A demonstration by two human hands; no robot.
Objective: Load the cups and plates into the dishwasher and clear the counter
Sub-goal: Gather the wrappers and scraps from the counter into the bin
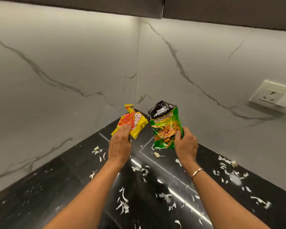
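Note:
Both of my hands reach into the far corner of a black stone counter [59,187]. My left hand [120,142] lies on a yellow and red snack packet [135,120], its fingers stretched over the lower part of the packet. A green and black snack packet [165,124] stands lifted off the counter, and my right hand [186,142] pinches its right lower edge between thumb and fingers. No cups or plates are in view.
White vegetable scraps [123,204] are strewn over the counter, thickest at the right [229,172]. Marble walls meet behind the packets. A wall socket [274,95] sits at the right. Dark cabinets [221,12] hang overhead.

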